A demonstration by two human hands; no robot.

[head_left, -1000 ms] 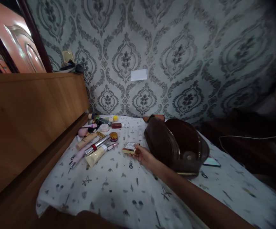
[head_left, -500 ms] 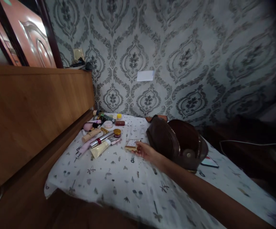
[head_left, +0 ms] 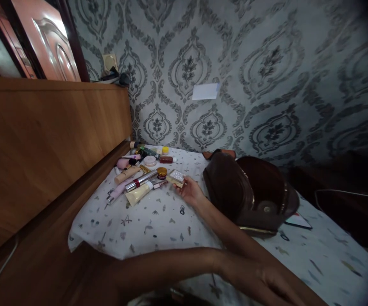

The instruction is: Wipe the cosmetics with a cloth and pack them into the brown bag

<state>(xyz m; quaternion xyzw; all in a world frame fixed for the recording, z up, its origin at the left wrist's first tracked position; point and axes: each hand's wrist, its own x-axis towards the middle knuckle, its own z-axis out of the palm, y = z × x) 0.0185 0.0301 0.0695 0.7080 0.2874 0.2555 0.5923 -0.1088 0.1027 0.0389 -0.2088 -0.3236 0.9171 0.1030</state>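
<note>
My right hand point(head_left: 190, 191) pinches the near right edge of a glittery, gold-edged compact point(head_left: 176, 177), just right of a small gold-lidded jar point(head_left: 161, 172). My left hand point(head_left: 260, 274) lies across my right forearm at the lower right, its fingers blurred and partly out of frame. Left of the compact lie a cream tube point(head_left: 138, 194), a silver tube with a red band point(head_left: 141, 180), a beige tube point(head_left: 126, 174), a round pink case point(head_left: 150, 160) and a dark red bottle point(head_left: 166, 160). An open brown bag point(head_left: 228, 187) stands right of my right hand.
The patterned white cloth point(head_left: 171, 229) covers the surface. A wooden panel point(head_left: 53, 127) borders it on the left. Behind the bag lies a brown item point(head_left: 225, 153) by the papered wall. A flat tablet-like object point(head_left: 299, 220) shows beside the bag, and a white cable point(head_left: 346, 193) runs at the right.
My right hand has moved the compact back and slightly toward the gold-lidded jar. My left arm has come in from the bottom, crossing over my right forearm. The view has shifted a little.
</note>
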